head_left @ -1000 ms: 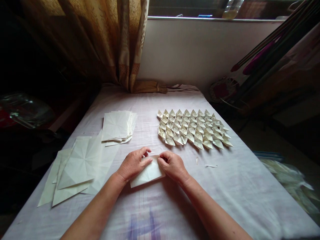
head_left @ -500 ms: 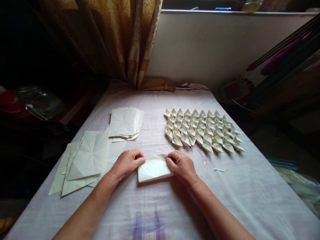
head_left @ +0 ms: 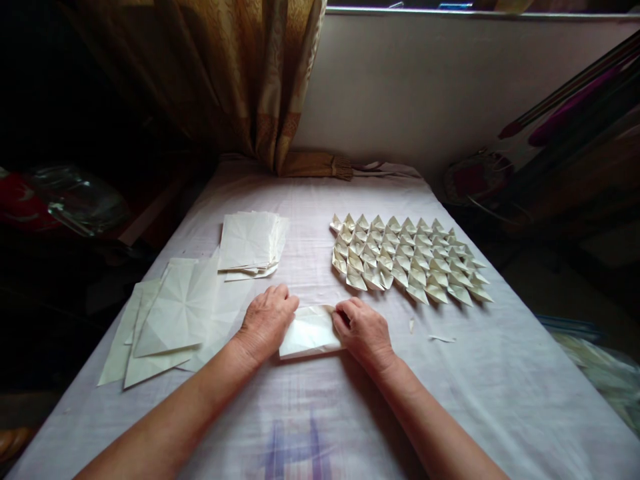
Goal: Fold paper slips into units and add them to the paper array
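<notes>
A folded sheet of white paper (head_left: pixel 309 333) lies in front of me on the cloth, its crease edge toward me. My left hand (head_left: pixel 270 313) is at its left end, fingers curled over the upper left corner. At the upper right corner, my right hand (head_left: pixel 364 330) pinches the paper between thumb and curled fingers. To the left lie loose creased sheets (head_left: pixel 175 307), fanned over one another. Beyond them is a neater stack of creased squares (head_left: pixel 246 241). On the right, many small folded paper boats (head_left: pixel 400 253) stand in close rows.
A pale cloth (head_left: pixel 300 193) covers the table. Two small paper scraps, one a white strip (head_left: pixel 442 339), lie right of my right hand. A gold curtain (head_left: pixel 270 87) hangs at the far edge before a pale wall (head_left: pixel 400 87). Plastic bags (head_left: pixel 600 367) are beside the table at right.
My left hand has shifted slightly up and right, from a fingertip pinch to lying over the paper's upper left corner. My right hand keeps its grip. The view has tilted slightly.
</notes>
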Tool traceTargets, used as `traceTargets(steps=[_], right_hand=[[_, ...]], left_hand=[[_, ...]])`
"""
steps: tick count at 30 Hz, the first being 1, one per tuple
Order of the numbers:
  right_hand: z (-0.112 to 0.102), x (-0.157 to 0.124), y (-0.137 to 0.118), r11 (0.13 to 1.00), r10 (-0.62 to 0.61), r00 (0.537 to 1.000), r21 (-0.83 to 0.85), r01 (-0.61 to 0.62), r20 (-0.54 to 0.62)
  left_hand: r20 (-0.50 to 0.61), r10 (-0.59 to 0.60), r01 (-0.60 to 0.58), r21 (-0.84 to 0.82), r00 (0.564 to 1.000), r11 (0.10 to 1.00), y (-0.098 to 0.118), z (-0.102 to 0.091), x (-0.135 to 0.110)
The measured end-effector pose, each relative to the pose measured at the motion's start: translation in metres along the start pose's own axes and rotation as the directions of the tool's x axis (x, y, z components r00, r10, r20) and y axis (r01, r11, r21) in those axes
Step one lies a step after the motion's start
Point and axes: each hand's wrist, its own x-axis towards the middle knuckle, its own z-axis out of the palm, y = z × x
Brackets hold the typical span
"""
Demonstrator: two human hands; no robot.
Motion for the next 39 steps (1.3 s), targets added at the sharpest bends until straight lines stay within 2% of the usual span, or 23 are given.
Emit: traceTargets(steps=[3,6,8,10,12,13,15,17,20,23,27,34,39], right_hand=[[-0.002,0.001,-0.001,1.000,0.015,1.000,-0.008,-0.015,-0.006],[-0.009,0.007,-0.003,0.987,-0.118,0.991,-0.106,0.124,0.055],[-0.014,0.014,-0.006,0.939,-0.282,0.946,-0.156,0.306,0.159],[-0.018,0.021,-0.009,0.870,-0.421,0.862,-0.144,0.472,0.281],[-0.019,0.026,-0.011,0.831,-0.480,0.803,-0.108,0.545,0.352],[-0.019,0.026,-0.011,0.832,-0.483,0.797,-0.094,0.547,0.363],[-0.017,0.024,-0.013,0.861,-0.450,0.823,-0.078,0.503,0.348],[-0.013,0.016,-0.015,0.901,-0.392,0.868,-0.064,0.429,0.304],[-0.004,-0.003,-0.017,0.947,-0.313,0.932,-0.008,0.320,0.182],[0.002,-0.021,-0.017,0.967,-0.250,0.967,0.063,0.246,0.056],[0.007,-0.034,-0.019,0.975,-0.198,0.980,0.095,0.200,-0.031],[0.011,-0.043,-0.037,0.997,-0.073,0.990,0.000,0.073,-0.117],[0.012,-0.048,-0.036,0.997,-0.073,0.988,-0.022,0.071,-0.136]], left_hand=[[0.030,0.086,-0.087,0.047,0.996,0.995,0.005,0.001,-0.004],[0.061,0.079,-0.082,0.051,0.995,0.995,0.011,0.002,-0.009],[0.049,0.072,-0.075,0.057,0.996,0.996,0.015,0.004,-0.013],[0.021,0.074,-0.075,0.070,0.997,0.995,0.019,0.007,-0.017],[-0.009,0.078,-0.077,0.087,0.997,0.993,0.021,0.010,-0.020],[-0.024,0.083,-0.080,0.093,0.996,0.992,0.021,0.011,-0.022],[-0.056,0.095,-0.089,0.106,0.994,0.990,0.022,0.014,-0.024],[-0.090,0.107,-0.095,0.125,0.990,0.988,0.022,0.018,-0.026],[-0.138,0.116,-0.095,0.147,0.984,0.985,0.024,0.025,-0.029],[-0.173,0.101,-0.076,0.146,0.980,0.986,0.026,0.031,-0.033],[-0.202,0.082,-0.053,0.148,0.976,0.988,0.029,0.037,-0.039],[-0.249,0.051,-0.012,0.154,0.967,0.988,0.029,0.048,-0.042],[-0.246,0.016,0.013,0.119,0.969,0.993,0.029,0.050,-0.045]])
